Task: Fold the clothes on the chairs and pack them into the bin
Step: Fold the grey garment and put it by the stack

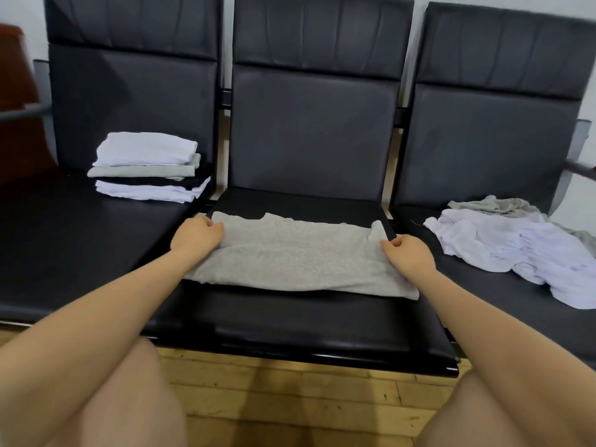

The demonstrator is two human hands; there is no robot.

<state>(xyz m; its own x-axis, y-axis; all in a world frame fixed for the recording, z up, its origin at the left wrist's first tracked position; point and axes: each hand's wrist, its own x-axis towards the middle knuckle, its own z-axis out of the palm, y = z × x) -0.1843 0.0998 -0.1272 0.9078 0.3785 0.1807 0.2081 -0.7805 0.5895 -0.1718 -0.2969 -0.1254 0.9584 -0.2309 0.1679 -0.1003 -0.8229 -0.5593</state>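
Three black chairs [319, 130] in a row, and the grey shirt [296, 256] is spread flat across the middle seat, partly folded. A loose pile of white and grey clothes [516, 240] sits on the right seat, a neat folded stack [148, 167] on the left one. Left hand [195, 237] and right hand [409, 253] each pinch an end of the shirt, fingers curled into the fabric.
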